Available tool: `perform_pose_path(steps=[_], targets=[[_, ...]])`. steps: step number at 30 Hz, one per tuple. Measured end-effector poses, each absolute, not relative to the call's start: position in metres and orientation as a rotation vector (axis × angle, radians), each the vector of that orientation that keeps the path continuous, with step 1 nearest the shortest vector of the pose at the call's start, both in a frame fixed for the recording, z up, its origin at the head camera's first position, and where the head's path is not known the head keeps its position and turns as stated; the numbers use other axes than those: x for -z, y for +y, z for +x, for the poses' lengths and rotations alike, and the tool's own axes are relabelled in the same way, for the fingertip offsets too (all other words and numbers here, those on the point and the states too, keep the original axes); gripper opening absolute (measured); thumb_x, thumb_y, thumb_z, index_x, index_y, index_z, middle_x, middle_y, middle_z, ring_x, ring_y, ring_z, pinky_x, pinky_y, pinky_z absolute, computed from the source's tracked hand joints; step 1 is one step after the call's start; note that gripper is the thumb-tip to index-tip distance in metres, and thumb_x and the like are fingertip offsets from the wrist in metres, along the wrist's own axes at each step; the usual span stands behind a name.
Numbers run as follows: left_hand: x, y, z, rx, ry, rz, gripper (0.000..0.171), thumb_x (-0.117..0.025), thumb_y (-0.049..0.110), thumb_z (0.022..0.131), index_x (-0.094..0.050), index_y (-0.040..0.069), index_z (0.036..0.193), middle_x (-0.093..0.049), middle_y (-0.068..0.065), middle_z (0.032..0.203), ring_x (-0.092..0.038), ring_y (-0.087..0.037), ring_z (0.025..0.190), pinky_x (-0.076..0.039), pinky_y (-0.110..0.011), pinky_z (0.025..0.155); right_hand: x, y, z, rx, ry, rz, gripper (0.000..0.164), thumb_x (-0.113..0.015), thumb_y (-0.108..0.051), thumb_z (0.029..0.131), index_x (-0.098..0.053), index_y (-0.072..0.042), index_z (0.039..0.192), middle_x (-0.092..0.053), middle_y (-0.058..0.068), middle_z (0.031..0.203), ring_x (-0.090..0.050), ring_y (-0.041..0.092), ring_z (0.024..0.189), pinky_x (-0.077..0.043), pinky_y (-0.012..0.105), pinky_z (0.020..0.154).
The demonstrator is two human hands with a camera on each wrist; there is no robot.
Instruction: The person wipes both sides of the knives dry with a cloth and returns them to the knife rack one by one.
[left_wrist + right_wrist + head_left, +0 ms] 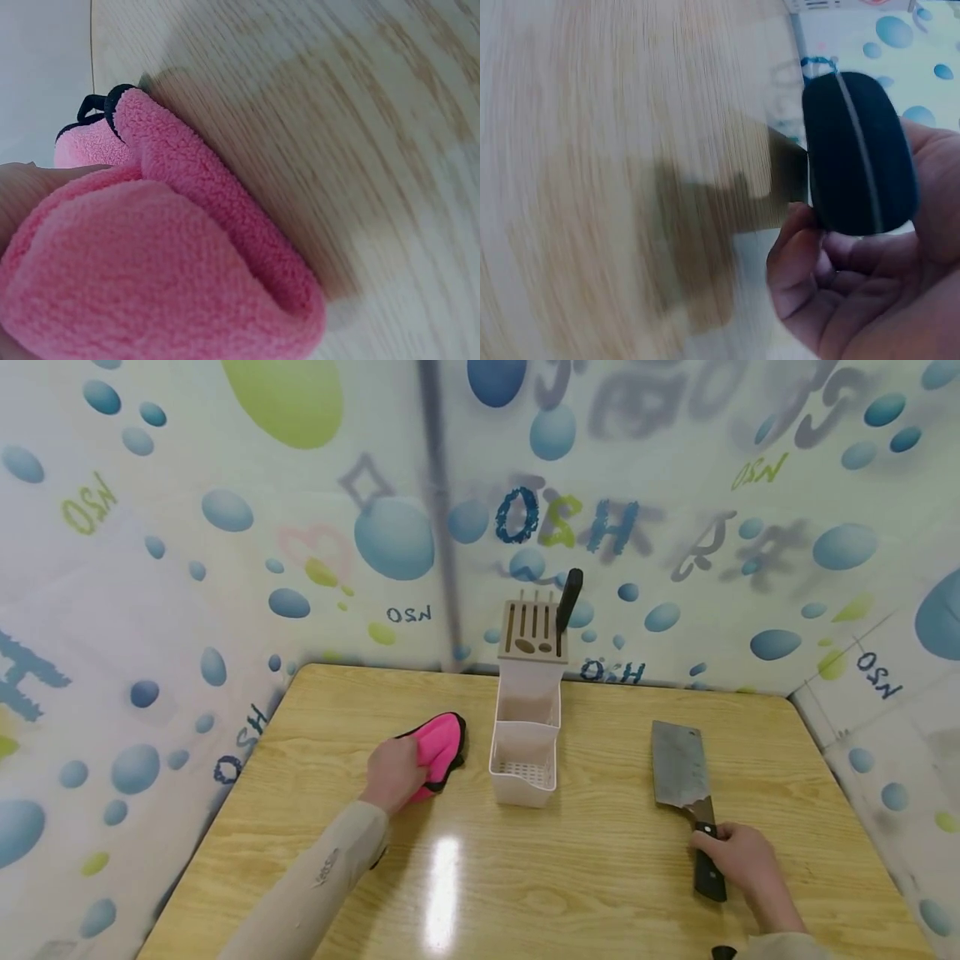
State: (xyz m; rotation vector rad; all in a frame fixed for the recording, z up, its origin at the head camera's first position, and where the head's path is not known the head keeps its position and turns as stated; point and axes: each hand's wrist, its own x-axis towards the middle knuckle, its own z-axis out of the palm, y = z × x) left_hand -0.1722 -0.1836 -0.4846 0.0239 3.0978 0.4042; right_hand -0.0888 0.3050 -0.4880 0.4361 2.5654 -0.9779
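- Nearest is the left sleeve [322, 877], light in colour, above the worktop [570, 885].
- The right hand [746, 858] has its fingers clamped on the black handle [707, 878] of the cleaver [678, 764]; this is on the right side, with the blade pointing away from the person.
- The left hand [396, 772] grips the pink cloth [438, 742], black-edged and folded, left of the rack; its fingers are clamped on it.
- The white rack [522, 793] stands upright between both hands, with one knife [571, 597] in its right slot.
- Farthest is the spotted wall [480, 593].
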Motion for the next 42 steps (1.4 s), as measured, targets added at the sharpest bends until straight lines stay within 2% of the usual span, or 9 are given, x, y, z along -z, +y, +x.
perform_pose_path(steps=[5,9,12,16,24,27,31,37,42], targets=[[0.485,-0.187,-0.168,-0.458,3.127,0.057,0.022,-0.077,0.010,0.077,-0.056,0.009,0.068,-0.059,-0.007,0.062,-0.058,-0.025,0.059,-0.052,-0.044,0.053,0.488,0.289,-0.089,1.080,2.618,0.450,0.047,-0.067,-0.023,0.090,-0.059,0.019,0.111,-0.067,0.024,0.092,-0.062,0.022,0.077,-0.052,0.028,0.061],[0.484,-0.191,-0.165,-0.508,3.152,0.081,0.020,-0.075,0.008,0.076,-0.056,0.008,0.069,-0.059,-0.007,0.062,-0.057,-0.025,0.058,-0.050,-0.043,0.052,0.485,0.277,-0.091,1.206,2.625,0.509,0.050,-0.069,-0.020,0.091,-0.056,0.018,0.121,-0.072,0.018,0.091,-0.063,0.016,0.075,-0.050,0.023,0.062],[0.483,-0.193,-0.163,-0.540,3.169,0.098,0.020,-0.075,0.008,0.076,-0.055,0.007,0.070,-0.059,-0.008,0.062,-0.057,-0.026,0.057,-0.050,-0.044,0.052,0.483,0.270,-0.091,1.306,2.600,0.546,0.048,-0.069,-0.021,0.094,-0.056,0.014,0.124,-0.074,0.012,0.089,-0.065,0.010,0.072,-0.051,0.019,0.063],[0.481,-0.195,-0.163,-0.556,3.177,0.086,0.020,-0.075,0.010,0.077,-0.056,0.007,0.074,-0.060,-0.008,0.063,-0.057,-0.025,0.057,-0.050,-0.044,0.053,0.482,0.263,-0.089,1.467,2.542,0.580,0.046,-0.065,-0.022,0.099,-0.054,0.011,0.129,-0.075,0.010,0.094,-0.069,0.010,0.072,-0.055,0.021,0.064],[0.471,-0.196,-0.160,-0.633,3.216,0.058,0.015,-0.074,0.008,0.077,-0.065,0.001,0.086,-0.066,-0.013,0.070,-0.061,-0.029,0.061,-0.051,-0.048,0.055,0.482,0.250,-0.087,1.623,2.563,0.635,0.043,-0.052,-0.025,0.106,-0.066,0.008,0.128,-0.076,0.016,0.099,-0.071,0.008,0.074,-0.056,0.021,0.065],[0.468,-0.194,-0.158,-0.702,3.256,0.080,0.030,-0.074,0.006,0.077,-0.071,-0.004,0.105,-0.071,-0.019,0.079,-0.066,-0.034,0.068,-0.055,-0.051,0.060,0.481,0.246,-0.086,1.648,2.558,0.637,0.045,-0.051,-0.027,0.107,-0.065,0.009,0.131,-0.076,0.017,0.103,-0.071,0.004,0.075,-0.054,0.018,0.067],[0.462,-0.193,-0.157,-0.823,3.296,0.140,0.048,-0.077,0.003,0.078,-0.069,-0.007,0.125,-0.075,-0.025,0.095,-0.071,-0.041,0.082,-0.059,-0.054,0.071,0.475,0.238,-0.086,1.727,2.522,0.639,0.046,-0.050,-0.026,0.108,-0.063,0.009,0.134,-0.075,0.017,0.106,-0.070,0.003,0.078,-0.055,0.018,0.068],[0.453,-0.189,-0.157,-0.928,3.338,0.217,0.052,-0.080,0.002,0.079,-0.068,-0.007,0.129,-0.073,-0.025,0.105,-0.070,-0.040,0.092,-0.060,-0.054,0.081,0.464,0.228,-0.087,1.826,2.470,0.625,0.044,-0.051,-0.028,0.108,-0.064,0.003,0.137,-0.076,0.012,0.107,-0.072,0.007,0.083,-0.058,0.020,0.070],[0.445,-0.184,-0.158,-0.959,3.364,0.240,0.053,-0.079,0.001,0.079,-0.067,-0.005,0.130,-0.069,-0.023,0.100,-0.066,-0.038,0.089,-0.059,-0.053,0.079,0.457,0.223,-0.089,1.918,2.440,0.577,0.047,-0.051,-0.031,0.108,-0.063,0.004,0.137,-0.077,0.000,0.101,-0.074,0.010,0.084,-0.060,0.021,0.072]])
